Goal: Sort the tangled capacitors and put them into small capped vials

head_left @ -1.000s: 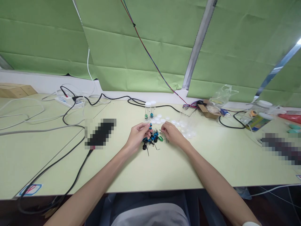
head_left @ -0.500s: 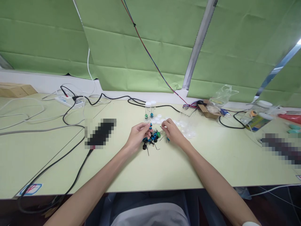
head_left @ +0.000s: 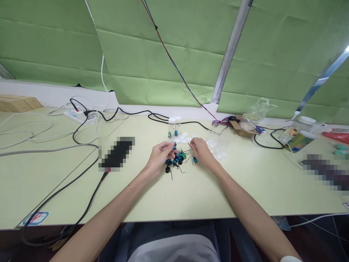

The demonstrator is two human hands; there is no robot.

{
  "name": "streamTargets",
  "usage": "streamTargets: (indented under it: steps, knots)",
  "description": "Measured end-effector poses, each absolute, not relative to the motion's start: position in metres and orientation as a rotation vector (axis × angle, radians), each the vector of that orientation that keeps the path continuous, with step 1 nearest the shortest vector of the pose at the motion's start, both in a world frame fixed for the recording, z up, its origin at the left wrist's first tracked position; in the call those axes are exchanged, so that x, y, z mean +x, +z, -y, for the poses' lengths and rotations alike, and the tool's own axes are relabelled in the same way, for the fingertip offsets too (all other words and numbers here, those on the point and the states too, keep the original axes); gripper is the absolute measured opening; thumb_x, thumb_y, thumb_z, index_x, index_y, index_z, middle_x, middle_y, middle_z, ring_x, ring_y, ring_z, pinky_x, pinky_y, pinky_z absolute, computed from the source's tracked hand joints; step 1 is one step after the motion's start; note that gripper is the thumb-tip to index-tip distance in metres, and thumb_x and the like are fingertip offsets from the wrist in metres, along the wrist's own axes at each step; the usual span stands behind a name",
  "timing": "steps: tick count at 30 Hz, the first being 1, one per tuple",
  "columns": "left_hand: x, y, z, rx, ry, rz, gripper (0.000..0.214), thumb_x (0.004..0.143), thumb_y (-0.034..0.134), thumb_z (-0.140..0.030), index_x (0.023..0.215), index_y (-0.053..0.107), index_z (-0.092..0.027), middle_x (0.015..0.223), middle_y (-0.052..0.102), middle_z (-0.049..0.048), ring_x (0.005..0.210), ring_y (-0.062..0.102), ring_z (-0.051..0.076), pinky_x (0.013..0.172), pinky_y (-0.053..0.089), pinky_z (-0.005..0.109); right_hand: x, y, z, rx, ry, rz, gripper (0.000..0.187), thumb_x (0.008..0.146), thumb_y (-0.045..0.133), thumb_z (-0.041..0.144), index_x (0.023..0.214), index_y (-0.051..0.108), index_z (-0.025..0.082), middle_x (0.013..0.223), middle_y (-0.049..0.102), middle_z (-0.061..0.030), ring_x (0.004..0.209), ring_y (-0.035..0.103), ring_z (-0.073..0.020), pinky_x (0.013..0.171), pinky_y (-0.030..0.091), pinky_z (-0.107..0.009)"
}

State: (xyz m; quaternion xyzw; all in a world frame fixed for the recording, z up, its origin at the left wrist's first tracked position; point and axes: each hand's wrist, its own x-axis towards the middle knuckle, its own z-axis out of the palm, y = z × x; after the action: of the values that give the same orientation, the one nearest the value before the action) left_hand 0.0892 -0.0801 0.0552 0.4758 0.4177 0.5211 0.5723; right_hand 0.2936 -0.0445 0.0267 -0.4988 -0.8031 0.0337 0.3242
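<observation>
A small pile of blue, green and black electronic parts with thin wire leads (head_left: pixel 177 161) lies on the pale green table (head_left: pixel 174 193). My left hand (head_left: pixel 159 156) rests at the pile's left side, fingers pinched on a small blue part. My right hand (head_left: pixel 200 152) is at the pile's right side, fingertips pinched together near a thin lead; what they hold is too small to name. Just behind stand two clear vials with white caps (head_left: pixel 173 128), each with a coloured part inside, and several loose white caps (head_left: pixel 185 137).
Black and grey cables (head_left: pixel 81 134) and a power strip (head_left: pixel 79 117) lie at the left. Empty clear vials (head_left: pixel 218 140) stand right of the hands. A cardboard box with a plastic bag (head_left: pixel 249 122), a bottle (head_left: pixel 301 140) and a jar (head_left: pixel 296 127) sit at the far right.
My right hand has lifted slightly and moved a little back from the pile, leaving a small blue part on the table beside it. The left hand has stayed put.
</observation>
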Motion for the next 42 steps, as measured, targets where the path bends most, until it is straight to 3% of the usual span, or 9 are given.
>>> streamTargets:
  steps: [8,15,20,25,28,37,42]
  knots:
    - [0.089,0.056,0.081,1.119,1.210,-0.998,0.040,0.071,0.078,-0.052,0.081,0.066,-0.014,0.074,0.068,0.0063,0.056,0.053,0.010,0.054,0.042,0.023,0.298,0.035,0.046,-1.279,0.165,1.936,0.013,0.096,0.038,0.024,0.087,0.047,0.021,0.080,0.059,-0.0043,0.071,0.052,-0.0190,0.066,0.037,-0.029]
    - [0.089,0.056,0.080,1.128,1.189,-1.023,0.041,0.070,0.078,-0.051,0.083,0.066,-0.014,0.075,0.067,0.0060,0.054,0.052,0.009,0.053,0.042,0.024,0.299,0.043,0.047,-1.146,0.256,1.747,0.012,0.092,0.049,0.026,0.085,0.056,0.021,0.073,0.064,-0.0016,0.064,0.057,-0.0160,0.065,0.041,-0.028]
    - [0.089,0.054,0.079,1.179,1.139,-1.031,0.041,0.071,0.076,-0.051,0.087,0.065,-0.015,0.075,0.066,0.0047,0.055,0.052,0.010,0.054,0.042,0.024,0.295,0.048,0.052,-1.057,0.469,1.588,0.012,0.088,0.058,0.031,0.082,0.061,0.020,0.062,0.060,0.0018,0.049,0.052,-0.0126,0.053,0.041,-0.026]
    - [0.089,0.056,0.083,1.334,1.054,-1.028,0.044,0.077,0.069,-0.052,0.105,0.066,-0.019,0.057,0.049,-0.0045,0.045,0.039,0.007,0.046,0.028,0.022,0.284,0.049,0.057,-0.923,0.761,1.507,0.016,0.084,0.066,0.036,0.083,0.063,0.019,0.058,0.060,0.0018,0.045,0.052,-0.0121,0.047,0.041,-0.026]
    - [0.090,0.055,0.084,1.404,0.995,-0.984,0.041,0.078,0.068,-0.053,0.100,0.068,-0.018,0.057,0.044,-0.0047,0.045,0.034,0.007,0.044,0.022,0.022,0.280,0.049,0.059,-0.866,0.856,1.484,0.019,0.081,0.070,0.037,0.082,0.064,0.019,0.061,0.061,0.0012,0.044,0.053,-0.0115,0.044,0.041,-0.026]
    - [0.088,0.047,0.078,1.597,0.998,-0.957,0.038,0.080,0.065,-0.053,0.087,0.071,-0.016,0.062,0.050,-0.0004,0.050,0.034,0.007,0.046,0.023,0.023,0.276,0.051,0.061,-0.785,1.043,1.380,0.025,0.074,0.078,0.038,0.080,0.064,0.018,0.063,0.064,-0.0001,0.046,0.057,-0.0122,0.045,0.048,-0.027]
    - [0.089,0.051,0.080,1.552,1.004,-0.951,0.036,0.080,0.066,-0.051,0.085,0.072,-0.016,0.057,0.046,-0.0021,0.047,0.032,0.007,0.046,0.022,0.024,0.275,0.051,0.061,-0.705,1.201,1.295,0.025,0.074,0.079,0.037,0.084,0.065,0.018,0.071,0.067,-0.0013,0.057,0.060,-0.0119,0.056,0.052,-0.027]
